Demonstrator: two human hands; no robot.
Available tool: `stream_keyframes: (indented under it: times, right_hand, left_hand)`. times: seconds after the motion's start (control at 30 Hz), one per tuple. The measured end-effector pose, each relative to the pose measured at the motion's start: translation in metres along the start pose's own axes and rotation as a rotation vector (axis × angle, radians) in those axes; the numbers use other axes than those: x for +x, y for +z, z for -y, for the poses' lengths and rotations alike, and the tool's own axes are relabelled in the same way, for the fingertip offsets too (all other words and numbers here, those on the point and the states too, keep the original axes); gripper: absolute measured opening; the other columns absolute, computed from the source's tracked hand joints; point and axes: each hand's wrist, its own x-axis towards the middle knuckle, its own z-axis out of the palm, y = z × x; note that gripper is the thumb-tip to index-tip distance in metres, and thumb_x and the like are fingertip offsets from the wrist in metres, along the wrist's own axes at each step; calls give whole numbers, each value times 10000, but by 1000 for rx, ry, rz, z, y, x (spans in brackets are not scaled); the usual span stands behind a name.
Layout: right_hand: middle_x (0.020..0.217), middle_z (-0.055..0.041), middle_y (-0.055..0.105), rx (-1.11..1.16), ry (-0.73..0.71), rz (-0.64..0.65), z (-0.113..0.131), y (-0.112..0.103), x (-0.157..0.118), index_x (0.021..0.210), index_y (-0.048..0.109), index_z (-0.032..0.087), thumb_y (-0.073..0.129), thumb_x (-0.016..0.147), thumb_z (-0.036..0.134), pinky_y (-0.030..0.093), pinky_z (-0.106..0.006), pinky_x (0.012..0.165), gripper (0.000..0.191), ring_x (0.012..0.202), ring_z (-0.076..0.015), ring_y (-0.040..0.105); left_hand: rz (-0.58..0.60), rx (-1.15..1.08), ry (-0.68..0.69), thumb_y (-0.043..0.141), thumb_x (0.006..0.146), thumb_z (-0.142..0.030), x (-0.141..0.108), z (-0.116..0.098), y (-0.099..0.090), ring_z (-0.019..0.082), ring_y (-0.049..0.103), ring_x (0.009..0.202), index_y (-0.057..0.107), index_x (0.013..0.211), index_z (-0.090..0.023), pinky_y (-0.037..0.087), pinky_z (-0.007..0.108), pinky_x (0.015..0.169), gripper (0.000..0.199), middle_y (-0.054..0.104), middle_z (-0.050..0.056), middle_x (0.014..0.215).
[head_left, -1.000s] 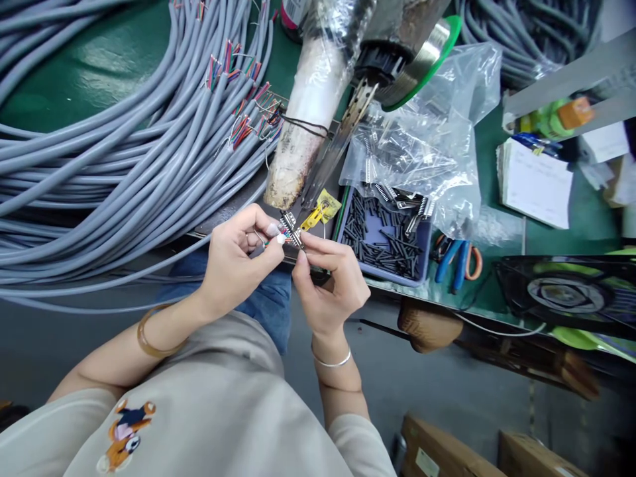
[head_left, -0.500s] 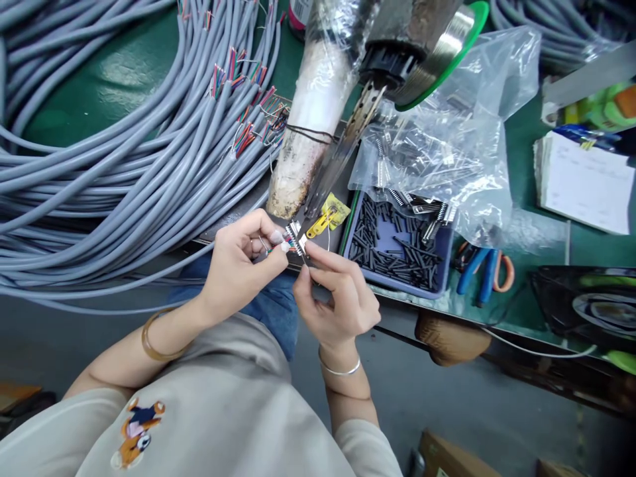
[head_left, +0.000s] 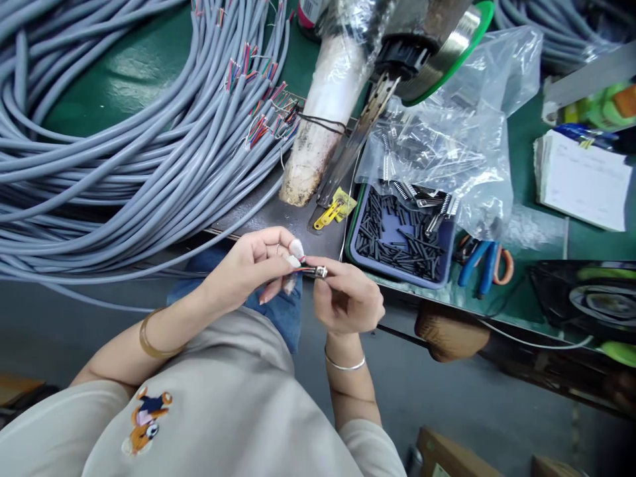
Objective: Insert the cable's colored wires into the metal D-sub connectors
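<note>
My left hand (head_left: 258,262) pinches thin coloured wires (head_left: 304,269) between thumb and fingertips, just off the bench's front edge. These wires run to a small metal connector (head_left: 321,271). My right hand (head_left: 350,298) is closed on that connector with thumb and forefinger. The connector lies roughly sideways between both hands, and the fingers cover part of it. Above them, apart from the hands, a soldering iron (head_left: 365,126) points down beside a stained white tube (head_left: 313,146). Below its tip lies a yellow clip-like piece (head_left: 328,213).
Grey cables (head_left: 163,146) with stripped coloured ends fill the left. To the right are a purple tray (head_left: 397,275) of short black tubes, a plastic bag (head_left: 477,146) of connectors, pliers (head_left: 477,262), a paper pad (head_left: 581,179) and a solder spool (head_left: 447,53).
Both hands have drawn the connector away from the iron's tip, toward my body and slightly right. The connector has been turned. The view has shifted slightly.
</note>
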Motion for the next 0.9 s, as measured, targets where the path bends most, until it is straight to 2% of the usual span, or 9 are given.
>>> stream_keyframes:
  times: [0.17, 0.33, 0.47, 0.53, 0.6, 0.67, 0.73, 0.83, 0.9]
  right_hand:
    - [816, 17, 734, 30, 163, -75, 18, 7, 1, 999, 595, 245, 667, 959, 187, 579, -253, 605, 101, 673, -135, 720]
    - [657, 83, 571, 392, 569, -47, 30, 8, 16, 871, 535, 242, 652, 993, 295, 412, -174, 423, 177, 456, -66, 504]
    - [560, 118, 483, 619, 773, 82, 33, 2, 29, 821, 496, 241, 670, 980, 372, 303, -164, 343, 270, 377, -52, 362]
    - [592, 106, 531, 513, 763, 110, 36, -2, 32, 819, 529, 234, 696, 963, 365, 328, -164, 356, 256, 396, -49, 410]
    - [659, 84, 596, 287, 690, 124, 39, -6, 32, 837, 587, 227, 707, 958, 324, 401, -170, 411, 196, 453, -52, 505]
    - [724, 65, 650, 48, 576, 83, 42, -8, 31, 877, 646, 230, 702, 962, 273, 469, -190, 482, 110, 516, -61, 584]
    - [752, 52, 680, -122, 434, -57, 43, -9, 30, 939, 698, 247, 694, 964, 240, 492, -213, 501, 26, 537, -75, 615]
    - [770, 39, 683, -144, 242, -369, 43, -9, 29, 1097, 721, 281, 671, 976, 267, 430, -238, 404, 132, 451, -77, 551]
    - [830, 33, 711, -75, 200, -459, 41, -8, 27, 1218, 678, 300, 646, 990, 256, 424, -233, 363, 234, 442, -83, 573]
  left_hand:
    - [-25, -82, 89, 732, 733, -204, -8, 5, -6, 54, 507, 386, 657, 791, -139, 403, 148, 378, 115, 656, -21, 587]
    - [66, -9, 179, 794, 773, -191, -17, 8, -12, 72, 583, 468, 676, 812, -149, 487, 169, 462, 132, 678, -7, 649]
    - [180, 350, 494, 759, 843, -131, -20, 12, -18, 120, 694, 648, 724, 808, -171, 582, 221, 629, 63, 747, 41, 788]
    - [190, 623, 671, 682, 888, -89, -21, 15, -21, 149, 728, 786, 752, 807, -181, 593, 246, 740, 141, 779, 71, 866]
    - [133, 771, 738, 635, 909, -77, -20, 19, -21, 161, 727, 830, 759, 815, -186, 586, 261, 783, 190, 787, 77, 883]
    - [50, 688, 662, 666, 907, -123, -20, 24, -20, 149, 715, 751, 746, 833, -177, 582, 251, 718, 122, 778, 69, 859]
    - [-14, 458, 483, 728, 882, -190, -18, 26, -18, 127, 686, 618, 717, 845, -164, 559, 228, 602, 47, 752, 45, 767]
    - [-35, 79, 228, 758, 809, -210, -14, 25, -18, 112, 640, 493, 680, 834, -155, 513, 207, 499, 98, 700, 3, 641]
    - [-30, -102, 145, 743, 731, -173, -11, 21, -20, 110, 635, 479, 677, 813, -146, 503, 206, 486, 109, 702, 2, 657]
